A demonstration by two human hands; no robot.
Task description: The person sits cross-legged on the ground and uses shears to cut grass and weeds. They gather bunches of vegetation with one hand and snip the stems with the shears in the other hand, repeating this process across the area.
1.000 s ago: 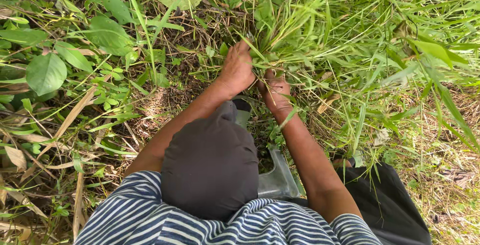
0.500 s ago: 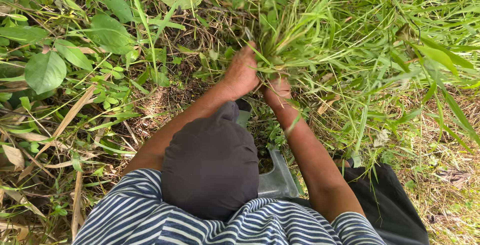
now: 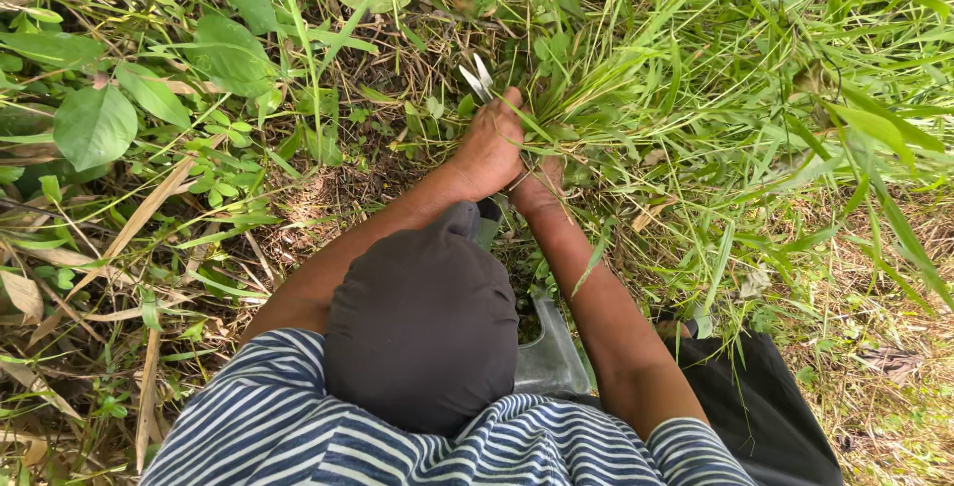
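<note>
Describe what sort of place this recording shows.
Outdoors, probably an overgrown field edge or garden: long green grass blades, broad-leaved green weeds and dry brown stalks cover the ground where the left hand works.

- The ground [image 3: 328, 198] carries everything: bare brown soil with dry stalks shows in a patch at the middle left.
- Long green grass [image 3: 696, 98] grows thickly over the right side.
- Broad-leaved weeds [image 3: 94, 123] spread at the left.
- Dry brown leaves [image 3: 22, 292] lie at the left edge.
</note>
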